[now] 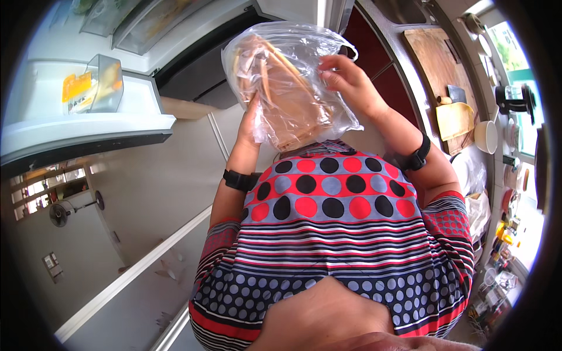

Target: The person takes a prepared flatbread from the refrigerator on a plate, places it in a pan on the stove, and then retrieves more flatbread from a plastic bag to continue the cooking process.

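A clear plastic bag (307, 109) is held up in front of my chest, with flat brown pieces (290, 96), apparently food, inside. My left hand (252, 120) grips the bag from its left side, and the film partly covers the fingers. At the bag's right side is my right hand (353, 85), thumb and fingertips apart against or just before the crinkled film. A loop of the bag's plastic (350, 47) stands out above that hand.
On the left stands an open refrigerator door (145, 127) with a clear container (105, 83) in its shelf. Refrigerator drawers (145, 26) show beyond. To the right, a counter holds a wooden cutting board (430, 57), a cleaver (456, 94), a yellow cloth (454, 120) and a white bowl (485, 137).
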